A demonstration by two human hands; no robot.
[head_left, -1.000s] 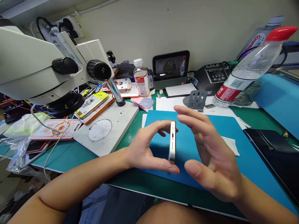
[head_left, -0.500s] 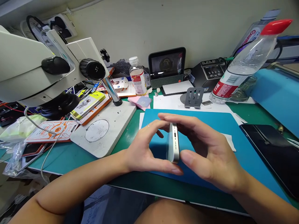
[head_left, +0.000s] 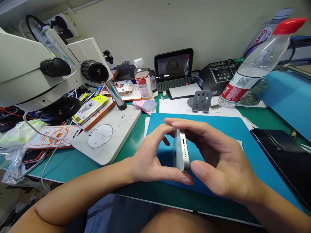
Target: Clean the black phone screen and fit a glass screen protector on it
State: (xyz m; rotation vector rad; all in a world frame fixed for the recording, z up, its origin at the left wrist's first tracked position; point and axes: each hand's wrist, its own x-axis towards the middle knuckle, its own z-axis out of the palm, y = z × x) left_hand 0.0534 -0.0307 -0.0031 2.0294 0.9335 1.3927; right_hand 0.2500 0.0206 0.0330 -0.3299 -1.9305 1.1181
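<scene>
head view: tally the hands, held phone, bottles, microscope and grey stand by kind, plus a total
Hands: 2 (left hand, right hand)
Held phone: 1
Bottles: 3 (red-capped bottle, white-capped bottle, rear bottle)
Microscope: 1
Grey stand: 1
Total: 8

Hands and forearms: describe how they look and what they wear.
The left hand and right hand are bare, with no gloves. No sleeve shows on the left forearm or right forearm, and no watch or bracelet is visible. A small pale glint on the left hand may be a thin ring; it is too small to tell.
</scene>
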